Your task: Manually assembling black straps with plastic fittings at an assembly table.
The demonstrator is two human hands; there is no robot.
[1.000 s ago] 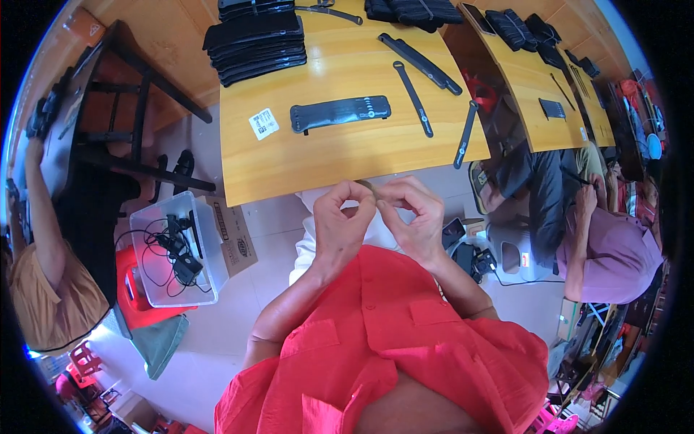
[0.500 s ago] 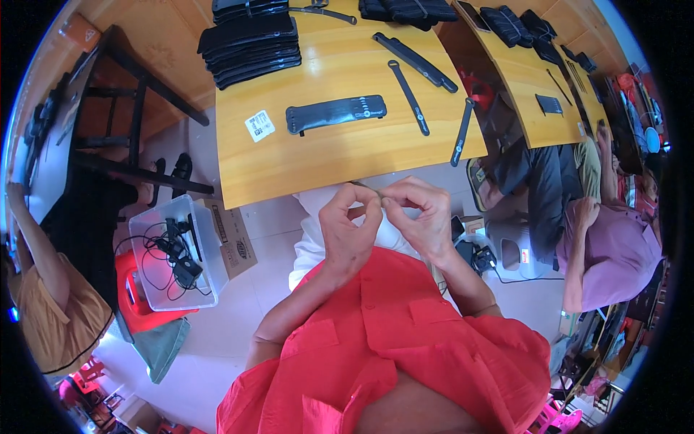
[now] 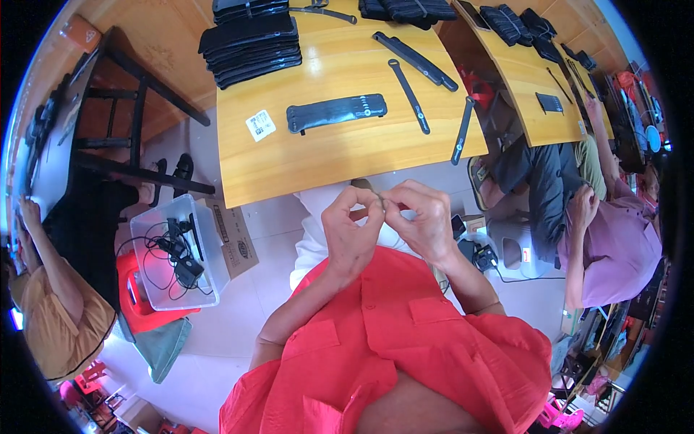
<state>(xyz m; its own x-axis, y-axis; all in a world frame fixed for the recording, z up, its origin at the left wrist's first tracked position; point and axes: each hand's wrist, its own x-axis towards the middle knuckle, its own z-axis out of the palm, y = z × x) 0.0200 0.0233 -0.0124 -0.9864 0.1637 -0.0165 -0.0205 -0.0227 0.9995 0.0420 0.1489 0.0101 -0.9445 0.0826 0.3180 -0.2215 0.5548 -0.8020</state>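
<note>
**Both hands pinch a small thin piece just below the table edge**

The landmark here is the yellow wooden worktable [image 3: 340, 155]. Just off its near edge, above the lap, the left hand [image 3: 352, 233] and the right hand [image 3: 423, 223] meet fingertip to fingertip. Each has thumb and forefinger closed together on a small, thin, pale piece [image 3: 381, 204] that spans the short gap between them; it is too small to tell what it is or whether it is one part or two.

On the table, straight beyond the hands, lies a flat black padded strip with a row of stitched pockets [image 3: 336, 113], untouched. To its left sits a small white printed card [image 3: 261, 124]. To its right lie a slim black strap [image 3: 408, 95] and a longer black bar [image 3: 416, 51], with another dark strip [image 3: 463, 132] hanging over the table's right edge. At the far left of the table stands a stack of black flat pieces [image 3: 251, 42].

As a judgement, the work is at the fiddly hand stage: the small piece is being handled off the table, the single black strip waits laid out, and the stack suggests many more pieces remain.
</note>
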